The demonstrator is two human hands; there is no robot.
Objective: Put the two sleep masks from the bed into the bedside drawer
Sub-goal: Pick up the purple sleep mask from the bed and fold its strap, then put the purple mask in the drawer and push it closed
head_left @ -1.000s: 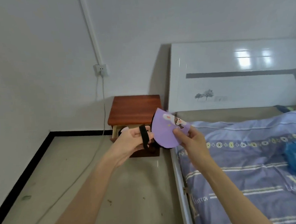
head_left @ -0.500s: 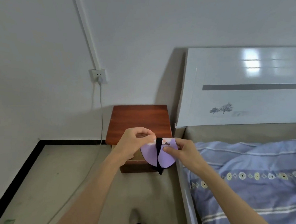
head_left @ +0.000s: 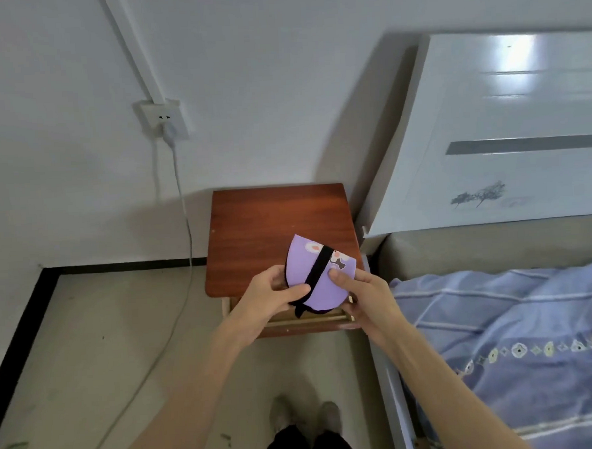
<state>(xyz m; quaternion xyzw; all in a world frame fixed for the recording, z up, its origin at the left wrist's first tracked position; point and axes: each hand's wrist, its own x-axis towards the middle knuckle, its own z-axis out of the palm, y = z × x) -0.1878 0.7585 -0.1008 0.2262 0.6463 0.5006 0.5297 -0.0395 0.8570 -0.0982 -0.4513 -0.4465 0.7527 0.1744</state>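
Note:
A purple sleep mask (head_left: pixel 310 263) with a cartoon print and a black strap across it is folded in half and held over the open drawer (head_left: pixel 303 318) of the brown bedside table (head_left: pixel 277 222). My left hand (head_left: pixel 274 292) pinches its left edge and the strap. My right hand (head_left: pixel 358 291) grips its right side. The hands and the mask hide most of the drawer's inside. A second mask does not show.
The bed with a blue patterned quilt (head_left: pixel 519 332) and white headboard (head_left: pixel 509 127) lies to the right. A wall socket (head_left: pixel 162 119) with a white cable (head_left: pixel 184 209) running to the floor is left of the table. My feet (head_left: pixel 304 418) stand on the floor below.
I have come closer to the bedside table, and the view now looks down on it. The mask has been folded with the strap across it and now sits over the open drawer.

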